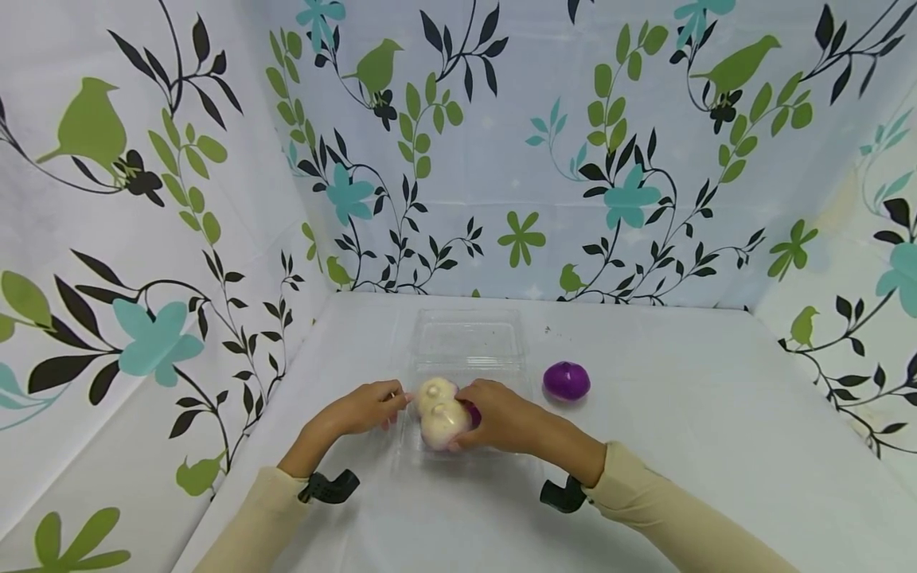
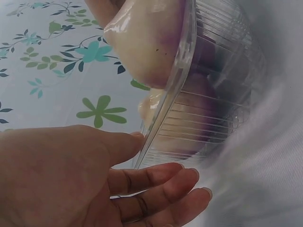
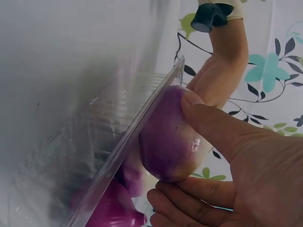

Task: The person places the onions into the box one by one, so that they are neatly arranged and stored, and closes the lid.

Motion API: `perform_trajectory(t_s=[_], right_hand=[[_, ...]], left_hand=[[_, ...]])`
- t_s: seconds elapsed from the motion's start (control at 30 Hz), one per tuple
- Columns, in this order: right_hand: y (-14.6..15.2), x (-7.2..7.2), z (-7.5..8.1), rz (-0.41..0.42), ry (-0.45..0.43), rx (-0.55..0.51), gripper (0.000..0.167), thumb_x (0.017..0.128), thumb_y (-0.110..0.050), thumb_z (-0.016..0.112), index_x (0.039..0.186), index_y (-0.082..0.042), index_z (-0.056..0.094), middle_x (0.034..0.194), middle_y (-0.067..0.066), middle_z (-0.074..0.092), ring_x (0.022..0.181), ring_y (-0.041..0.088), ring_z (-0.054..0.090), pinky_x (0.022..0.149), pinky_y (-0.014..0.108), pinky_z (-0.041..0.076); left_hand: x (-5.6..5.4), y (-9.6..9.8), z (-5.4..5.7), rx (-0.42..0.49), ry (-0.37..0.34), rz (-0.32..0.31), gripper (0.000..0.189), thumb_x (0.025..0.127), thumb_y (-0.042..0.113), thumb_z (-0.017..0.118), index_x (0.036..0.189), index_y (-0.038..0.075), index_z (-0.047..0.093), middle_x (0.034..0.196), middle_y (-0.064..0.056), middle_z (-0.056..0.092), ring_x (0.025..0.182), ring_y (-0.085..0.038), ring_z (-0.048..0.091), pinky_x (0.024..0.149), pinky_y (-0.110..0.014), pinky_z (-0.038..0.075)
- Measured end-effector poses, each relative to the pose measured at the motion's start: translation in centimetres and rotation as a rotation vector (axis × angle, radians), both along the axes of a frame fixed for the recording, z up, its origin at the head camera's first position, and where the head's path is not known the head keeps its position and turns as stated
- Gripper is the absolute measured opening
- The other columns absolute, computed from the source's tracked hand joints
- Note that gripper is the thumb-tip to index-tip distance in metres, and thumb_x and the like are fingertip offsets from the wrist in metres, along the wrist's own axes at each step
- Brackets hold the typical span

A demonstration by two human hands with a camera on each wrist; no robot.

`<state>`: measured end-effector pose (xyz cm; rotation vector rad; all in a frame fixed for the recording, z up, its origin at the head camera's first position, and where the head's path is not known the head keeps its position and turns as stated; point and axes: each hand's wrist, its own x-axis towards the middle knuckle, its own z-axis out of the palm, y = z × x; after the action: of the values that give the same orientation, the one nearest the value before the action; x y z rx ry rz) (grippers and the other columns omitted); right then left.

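Observation:
My right hand (image 1: pixel 501 418) grips a white-and-purple turnip (image 1: pixel 442 428) between thumb and fingers, at the front of a clear plastic container (image 3: pixel 102 182). Behind that turnip lies a second white-and-purple turnip (image 1: pixel 434 390), seen through the ribbed wall in the left wrist view. A magenta, onion-like vegetable (image 3: pixel 113 208) sits inside the container, mostly hidden from above by my right hand. At the container's left edge, my left hand (image 1: pixel 368 407) holds the rim, thumb on the rim and fingers outside the wall.
The container's clear lid (image 1: pixel 469 334) lies open at the back. On the white table to the right rests a purple, onion-like vegetable (image 1: pixel 566 381). Patterned cloth (image 1: pixel 473 159) walls off the table's back and sides.

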<state>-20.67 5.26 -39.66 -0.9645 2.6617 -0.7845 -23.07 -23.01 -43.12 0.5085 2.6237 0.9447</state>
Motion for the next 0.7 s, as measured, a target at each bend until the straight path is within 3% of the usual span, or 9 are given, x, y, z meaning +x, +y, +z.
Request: perform_trajectory(t_s=[0.13,0.4,0.7], right_hand=[[-0.7,0.0,-0.1,-0.01,0.005,0.027,0.067,0.084,-0.038,0.092,0.134,-0.002,0.066,0.117,0.005,0.068,0.107,0.017,0.061,0.098,0.038,0.056],[-1.7,0.2,-0.6,-0.014,0.027,0.019,0.064,0.082,-0.039,0.093,0.13,-0.005,0.067,0.111,0.002,0.064,0.095,0.011,0.06,0.089,0.03,0.057],[-2.3,0.4,-1.0,-0.008,0.071,0.039,0.072,0.083,-0.041,0.092,0.137,-0.004,0.063,0.124,0.008,0.065,0.11,0.019,0.065,0.095,0.036,0.058]], left_hand=[[0.0,0.0,0.0,0.001,0.004,0.0,0.034,0.114,0.032,0.049,0.102,0.003,0.064,0.084,-0.006,0.067,0.073,-0.021,0.065,0.07,-0.036,0.051],[0.1,0.0,0.1,0.001,0.003,-0.007,0.035,0.114,0.03,0.048,0.102,0.002,0.063,0.084,-0.008,0.067,0.073,-0.022,0.064,0.07,-0.036,0.05],[0.1,0.1,0.1,-0.001,-0.001,-0.009,0.035,0.114,0.031,0.047,0.103,0.002,0.063,0.086,-0.008,0.068,0.075,-0.023,0.065,0.07,-0.035,0.05]])
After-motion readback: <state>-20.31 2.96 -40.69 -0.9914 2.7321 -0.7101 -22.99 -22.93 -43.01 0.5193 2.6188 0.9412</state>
